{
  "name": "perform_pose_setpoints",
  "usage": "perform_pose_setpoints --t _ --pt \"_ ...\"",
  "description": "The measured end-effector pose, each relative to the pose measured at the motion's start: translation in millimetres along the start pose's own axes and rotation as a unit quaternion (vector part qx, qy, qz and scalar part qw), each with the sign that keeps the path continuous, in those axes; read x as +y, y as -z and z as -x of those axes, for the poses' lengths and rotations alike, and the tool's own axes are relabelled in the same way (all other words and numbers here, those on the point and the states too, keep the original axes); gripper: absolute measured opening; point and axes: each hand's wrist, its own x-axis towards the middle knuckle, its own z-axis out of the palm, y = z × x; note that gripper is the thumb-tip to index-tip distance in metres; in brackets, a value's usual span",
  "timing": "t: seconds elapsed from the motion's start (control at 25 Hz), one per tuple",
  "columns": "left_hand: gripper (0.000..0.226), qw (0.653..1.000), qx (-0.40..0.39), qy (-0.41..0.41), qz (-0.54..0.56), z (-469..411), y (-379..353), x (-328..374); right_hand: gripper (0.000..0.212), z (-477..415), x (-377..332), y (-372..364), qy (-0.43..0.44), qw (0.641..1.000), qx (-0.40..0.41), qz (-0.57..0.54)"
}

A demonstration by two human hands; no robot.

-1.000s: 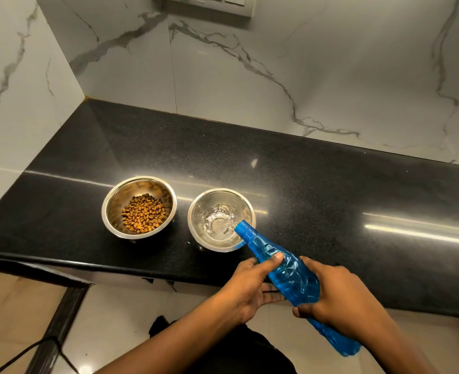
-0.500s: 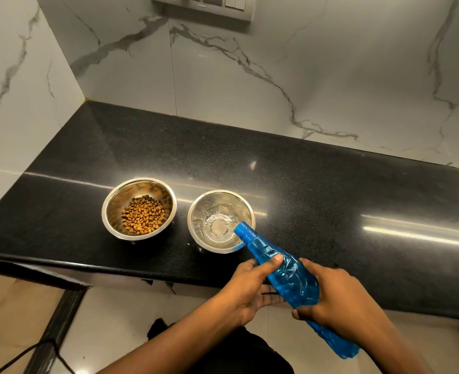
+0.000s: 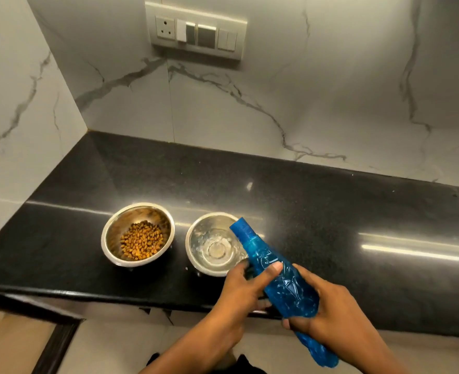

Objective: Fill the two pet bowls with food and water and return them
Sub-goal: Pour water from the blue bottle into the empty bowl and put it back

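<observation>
Two steel bowls stand side by side on the black counter [image 3: 330, 211]. The left bowl [image 3: 138, 234] holds brown kibble. The right bowl [image 3: 214, 245] holds clear water. A blue plastic bottle [image 3: 279, 279] is tilted with its open neck over the right bowl's right rim. My right hand [image 3: 328, 317] grips the bottle's lower body. My left hand [image 3: 245, 290] holds the bottle's middle with the thumb across it, just in front of the right bowl. No stream of water shows at the neck.
White marble walls close the counter at the back and left. A switch panel [image 3: 196, 31] with a socket is on the back wall. The counter's front edge runs under my hands, with tiled floor [image 3: 115, 344] below.
The bottle's neck has risen, so it tilts less steeply over the water bowl. My view has lifted, bringing the switch panel into sight. Both hands keep their hold.
</observation>
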Motion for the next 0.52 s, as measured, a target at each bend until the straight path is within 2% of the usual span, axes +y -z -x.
perform_pose_setpoints --t 0.12,0.28,0.4,0.52 --pt "0.055 0.995 0.011 -0.09 -0.048 8.7 -3.5 33.4 0.108 -4.2 -10.6 5.2 0.043 0.991 0.039 -0.125" --pt "0.065 0.965 -0.02 -0.233 -0.119 20.6 -13.5 107.7 0.103 -23.8 -44.8 39.9 0.119 0.963 0.103 -0.219" --pt "0.069 0.931 -0.08 -0.311 -0.175 32.8 -38.9 178.8 0.098 -38.7 -90.5 90.7 0.175 0.939 0.174 -0.239" --pt "0.058 0.882 -0.105 -0.406 -0.214 45.5 -76.7 255.6 0.084 -49.0 -144.3 154.3 0.239 0.905 0.267 -0.227"
